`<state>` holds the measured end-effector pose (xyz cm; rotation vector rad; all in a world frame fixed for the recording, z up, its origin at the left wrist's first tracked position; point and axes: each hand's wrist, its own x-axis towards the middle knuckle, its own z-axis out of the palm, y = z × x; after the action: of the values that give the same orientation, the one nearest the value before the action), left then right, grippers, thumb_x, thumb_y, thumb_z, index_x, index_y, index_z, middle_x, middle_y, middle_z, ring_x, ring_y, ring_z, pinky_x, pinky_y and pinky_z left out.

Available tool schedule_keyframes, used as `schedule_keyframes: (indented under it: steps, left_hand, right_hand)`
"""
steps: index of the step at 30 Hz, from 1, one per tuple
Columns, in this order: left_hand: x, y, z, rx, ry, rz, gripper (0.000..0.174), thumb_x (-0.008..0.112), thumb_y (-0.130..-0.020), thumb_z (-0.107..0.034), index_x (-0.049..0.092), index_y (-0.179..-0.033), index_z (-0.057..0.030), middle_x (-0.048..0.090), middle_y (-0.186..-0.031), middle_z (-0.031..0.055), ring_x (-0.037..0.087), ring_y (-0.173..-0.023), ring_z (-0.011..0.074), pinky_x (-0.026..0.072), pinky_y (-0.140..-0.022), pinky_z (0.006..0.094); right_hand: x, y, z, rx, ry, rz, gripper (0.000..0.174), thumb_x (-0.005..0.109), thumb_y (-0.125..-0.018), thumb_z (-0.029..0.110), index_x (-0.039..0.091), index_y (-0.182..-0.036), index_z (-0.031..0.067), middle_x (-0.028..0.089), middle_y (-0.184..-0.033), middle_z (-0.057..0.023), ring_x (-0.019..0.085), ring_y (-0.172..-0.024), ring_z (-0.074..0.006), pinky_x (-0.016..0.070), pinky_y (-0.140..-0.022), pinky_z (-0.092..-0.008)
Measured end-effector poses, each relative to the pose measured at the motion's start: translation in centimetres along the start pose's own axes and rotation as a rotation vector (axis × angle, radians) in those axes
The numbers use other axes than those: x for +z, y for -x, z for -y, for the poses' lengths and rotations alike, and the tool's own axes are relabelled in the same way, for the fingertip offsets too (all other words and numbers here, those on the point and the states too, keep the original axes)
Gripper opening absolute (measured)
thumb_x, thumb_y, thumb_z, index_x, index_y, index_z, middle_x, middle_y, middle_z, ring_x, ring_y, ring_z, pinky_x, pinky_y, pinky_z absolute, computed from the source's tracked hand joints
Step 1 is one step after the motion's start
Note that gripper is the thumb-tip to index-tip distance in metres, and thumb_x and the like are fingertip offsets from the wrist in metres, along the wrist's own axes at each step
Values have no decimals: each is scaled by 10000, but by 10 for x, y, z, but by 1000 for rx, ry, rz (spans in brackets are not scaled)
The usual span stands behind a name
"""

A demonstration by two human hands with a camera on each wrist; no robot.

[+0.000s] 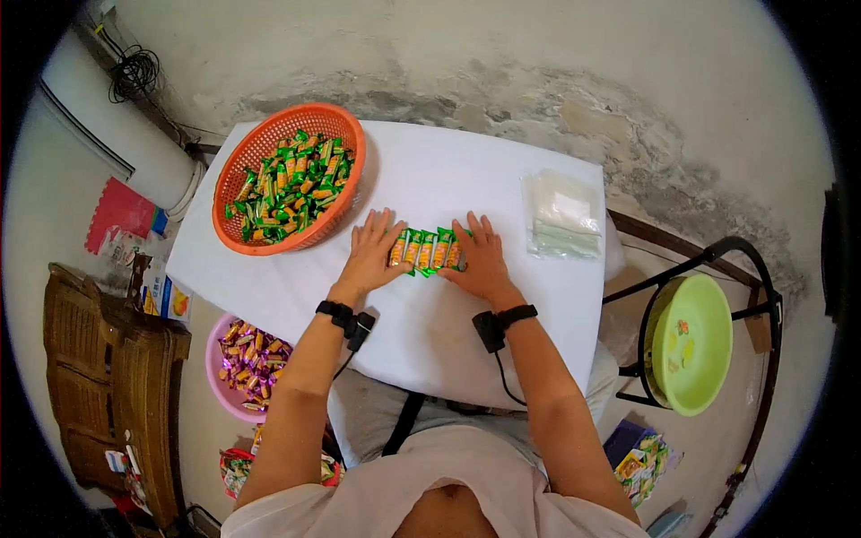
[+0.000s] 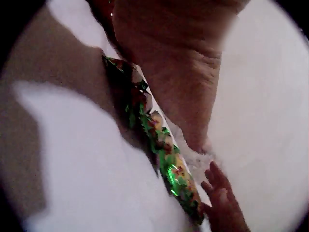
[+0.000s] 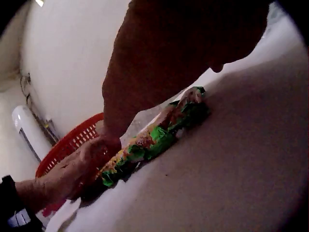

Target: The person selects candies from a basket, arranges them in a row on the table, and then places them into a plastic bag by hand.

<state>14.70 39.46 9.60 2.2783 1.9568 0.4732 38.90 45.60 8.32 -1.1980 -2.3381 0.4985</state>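
Observation:
A short row of candies in green and yellow wrappers (image 1: 427, 250) lies side by side on the white-covered table. My left hand (image 1: 369, 254) is at the row's left end, fingers straight and pointing away, thumb alongside the wrappers. At the right end my right hand (image 1: 484, 260) touches the last pieces, its fingers also extended. In the left wrist view the wrapped candies (image 2: 166, 150) run diagonally beneath the left palm toward the right hand (image 2: 226, 208). From the right wrist, the left hand (image 3: 72, 169) shows at the row's far end.
An orange basket (image 1: 357, 179) full of matching candies stands at the table's back left. Clear plastic bags (image 1: 563, 211) lie at the right. Below on the left is a pink basin (image 1: 215, 377) of purple-wrapped candies; a green basin (image 1: 708, 359) sits at the right.

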Motion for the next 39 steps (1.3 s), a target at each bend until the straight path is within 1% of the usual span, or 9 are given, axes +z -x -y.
schedule_keyframes:
  steps: [1,5,11,16,20,26,35,37,39]
  left_hand:
    - [-1,-2,5,33,-27,65,912,709,-679,-552,338,-1426,-184,189,-1516,151,116,-1401,392,159,-1057,649]
    - [-7,-9,9,135,-44,142,943,710,-663,-577,328,-1429,-184,211,-1510,141,129,-1397,393,177,-1047,656]
    - [-3,-15,17,177,6,204,935,709,-651,-580,355,-1411,-165,287,-1479,120,203,-1386,334,215,-1047,637]
    - [1,-23,26,273,-2,176,887,721,-662,-539,397,-1374,-121,352,-1436,113,303,-1337,301,246,-1053,595]
    - [-1,-31,33,322,3,200,889,737,-656,-508,387,-1378,-123,358,-1427,111,314,-1326,300,252,-1053,581]
    - [-10,-33,29,313,29,238,920,747,-634,-480,371,-1389,-112,385,-1370,166,322,-1312,339,247,-1062,535]
    - [-3,-28,38,311,72,181,845,753,-659,-469,412,-1348,-118,393,-1332,170,304,-1315,355,232,-1054,587]
    - [-4,-28,37,304,32,211,853,712,-671,-536,418,-1345,-104,377,-1368,171,299,-1322,362,223,-1066,572]
    - [-6,-27,36,302,16,211,855,719,-673,-523,405,-1359,-121,355,-1395,166,281,-1337,354,219,-1066,582]
  right_hand:
    - [-3,-5,3,-11,41,97,917,750,-673,482,346,-1423,142,234,-1490,-170,144,-1385,-393,196,-1069,-592]
    - [-7,-18,13,-51,104,292,946,728,-647,570,352,-1423,181,251,-1502,-111,135,-1400,-358,155,-1056,-648]
    - [10,-20,14,-118,138,296,890,715,-655,565,395,-1390,177,377,-1425,-126,243,-1364,-370,164,-1027,-694]
    - [20,-18,15,-94,123,252,834,703,-681,534,413,-1374,171,406,-1397,-116,295,-1337,-353,182,-1027,-682]
    - [26,-16,19,-82,131,207,806,695,-699,509,412,-1372,168,416,-1389,-118,319,-1322,-341,213,-1019,-662]
    - [31,-17,24,-96,137,184,789,686,-712,490,405,-1373,164,426,-1381,-122,324,-1320,-338,219,-1019,-655]
    - [27,-19,26,-88,145,204,782,681,-713,495,413,-1365,159,423,-1383,-127,306,-1332,-333,210,-1021,-657]
    - [28,-19,26,-86,145,207,782,683,-711,496,415,-1363,158,416,-1387,-129,301,-1332,-339,204,-1024,-659]
    - [29,-18,27,-87,143,209,783,684,-708,498,416,-1360,157,409,-1390,-131,296,-1333,-345,199,-1026,-660]
